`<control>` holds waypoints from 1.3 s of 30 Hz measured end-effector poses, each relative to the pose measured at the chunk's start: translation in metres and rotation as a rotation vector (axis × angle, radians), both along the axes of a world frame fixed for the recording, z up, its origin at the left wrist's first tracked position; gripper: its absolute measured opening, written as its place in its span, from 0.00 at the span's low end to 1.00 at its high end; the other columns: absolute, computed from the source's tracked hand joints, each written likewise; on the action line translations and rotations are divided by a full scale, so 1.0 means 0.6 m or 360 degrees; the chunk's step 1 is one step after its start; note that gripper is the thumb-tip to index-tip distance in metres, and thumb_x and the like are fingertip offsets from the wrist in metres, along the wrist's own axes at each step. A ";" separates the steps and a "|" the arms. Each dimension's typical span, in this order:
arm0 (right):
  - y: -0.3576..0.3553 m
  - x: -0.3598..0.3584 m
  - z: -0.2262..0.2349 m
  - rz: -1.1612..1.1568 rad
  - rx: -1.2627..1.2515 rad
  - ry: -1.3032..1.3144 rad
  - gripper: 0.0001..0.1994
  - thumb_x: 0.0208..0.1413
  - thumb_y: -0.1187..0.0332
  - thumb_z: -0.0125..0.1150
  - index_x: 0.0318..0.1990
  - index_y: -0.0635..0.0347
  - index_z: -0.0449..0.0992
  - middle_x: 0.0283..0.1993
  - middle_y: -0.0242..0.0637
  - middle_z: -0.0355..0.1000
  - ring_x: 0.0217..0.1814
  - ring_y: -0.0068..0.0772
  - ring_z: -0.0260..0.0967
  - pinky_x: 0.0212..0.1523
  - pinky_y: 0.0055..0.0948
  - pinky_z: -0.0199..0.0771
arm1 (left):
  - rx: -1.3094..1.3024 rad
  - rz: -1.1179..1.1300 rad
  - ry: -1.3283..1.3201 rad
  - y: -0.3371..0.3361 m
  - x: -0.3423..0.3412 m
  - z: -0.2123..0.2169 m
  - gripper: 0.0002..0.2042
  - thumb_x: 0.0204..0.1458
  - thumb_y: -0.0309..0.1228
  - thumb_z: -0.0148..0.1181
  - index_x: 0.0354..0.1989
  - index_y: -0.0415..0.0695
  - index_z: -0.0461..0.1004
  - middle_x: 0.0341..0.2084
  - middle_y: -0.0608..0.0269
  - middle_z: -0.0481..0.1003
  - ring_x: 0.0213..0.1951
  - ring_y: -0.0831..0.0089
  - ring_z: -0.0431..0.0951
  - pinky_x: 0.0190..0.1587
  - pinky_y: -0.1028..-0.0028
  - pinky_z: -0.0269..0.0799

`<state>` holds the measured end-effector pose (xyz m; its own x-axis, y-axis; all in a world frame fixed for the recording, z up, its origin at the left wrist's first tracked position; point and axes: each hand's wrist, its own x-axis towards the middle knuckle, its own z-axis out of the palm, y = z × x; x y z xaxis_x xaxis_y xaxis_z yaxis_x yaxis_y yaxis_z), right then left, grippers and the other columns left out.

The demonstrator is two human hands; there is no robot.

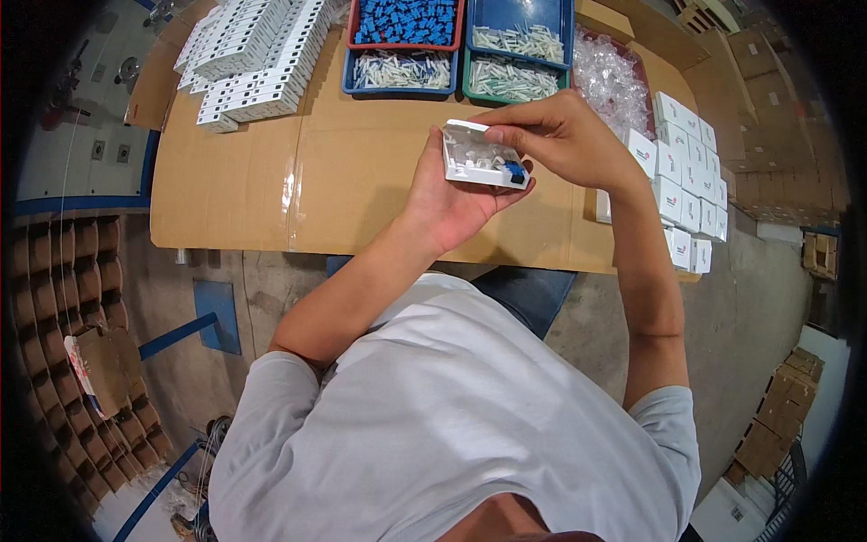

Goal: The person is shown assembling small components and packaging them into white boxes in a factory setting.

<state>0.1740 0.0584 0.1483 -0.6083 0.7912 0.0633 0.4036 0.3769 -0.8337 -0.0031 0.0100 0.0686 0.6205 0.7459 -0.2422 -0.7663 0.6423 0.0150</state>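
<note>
A small white plastic box (pixel 459 172), opened toward me, rests tilted in my left hand (pixel 441 206) above the table. My left fingers curl round its underside and near right corner. Inside lie white and clear small parts, and a blue connector-like piece (pixel 515 171) sits at its near right corner. My right hand (pixel 571 135) reaches over from the right, thumb and index finger pinched on the far edge of the box. Whether those fingertips also hold a small part is hidden.
Cardboard covers the table (pixel 226 190). At the back stand a red tray (pixel 353 25) of blue pieces, plus blue (pixel 397 91) and green (pixel 515 99) trays of slim white parts. White units (pixel 262 86) are stacked left, more white boxes (pixel 682 167) right, beside clear plastic pieces (pixel 614 77).
</note>
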 end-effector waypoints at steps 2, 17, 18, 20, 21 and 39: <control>0.001 0.002 -0.003 0.0021 -0.0019 0.0008 0.11 0.63 0.68 0.63 0.49 0.61 0.83 0.33 0.40 0.82 0.32 0.18 0.73 0.34 0.24 0.74 | -0.0031 0.0002 -0.0008 -0.001 0.000 -0.001 0.38 0.66 0.63 0.23 0.65 0.42 0.62 0.53 0.46 0.72 0.54 0.47 0.75 0.61 0.46 0.70; 0.007 0.007 -0.003 0.0118 0.0037 0.0017 0.12 0.63 0.67 0.62 0.51 0.60 0.83 0.34 0.43 0.82 0.32 0.18 0.73 0.34 0.25 0.74 | -0.0041 -0.0039 -0.0124 0.002 -0.004 -0.011 0.38 0.67 0.63 0.21 0.64 0.41 0.62 0.55 0.46 0.71 0.55 0.47 0.74 0.62 0.47 0.69; 0.007 0.005 -0.002 0.0115 0.0010 0.0018 0.12 0.63 0.67 0.62 0.51 0.60 0.83 0.34 0.44 0.82 0.31 0.19 0.73 0.34 0.25 0.74 | -0.0042 -0.0038 -0.0124 0.001 -0.005 -0.013 0.38 0.67 0.63 0.21 0.64 0.41 0.62 0.55 0.46 0.71 0.55 0.47 0.74 0.62 0.47 0.69; 0.007 0.005 -0.002 0.0113 -0.0018 0.0020 0.12 0.63 0.67 0.62 0.51 0.59 0.83 0.34 0.46 0.82 0.31 0.20 0.74 0.34 0.26 0.74 | 0.0052 -0.0040 -0.0241 -0.001 -0.006 -0.017 0.27 0.68 0.52 0.38 0.62 0.43 0.66 0.56 0.47 0.71 0.58 0.48 0.73 0.64 0.49 0.67; 0.009 0.005 -0.004 0.0122 0.0020 0.0000 0.12 0.63 0.67 0.62 0.51 0.59 0.83 0.34 0.46 0.81 0.30 0.21 0.74 0.34 0.26 0.74 | 0.0051 -0.0038 -0.0241 -0.001 -0.006 -0.017 0.27 0.68 0.52 0.38 0.62 0.43 0.66 0.56 0.47 0.71 0.58 0.48 0.73 0.64 0.49 0.67; 0.000 0.003 -0.028 0.0019 0.0141 -0.0115 0.11 0.62 0.69 0.63 0.50 0.60 0.83 0.36 0.43 0.83 0.35 0.23 0.79 0.36 0.25 0.76 | -0.0074 0.0041 -0.0068 -0.002 -0.009 -0.014 0.28 0.69 0.54 0.35 0.61 0.43 0.67 0.58 0.49 0.70 0.59 0.49 0.71 0.65 0.46 0.65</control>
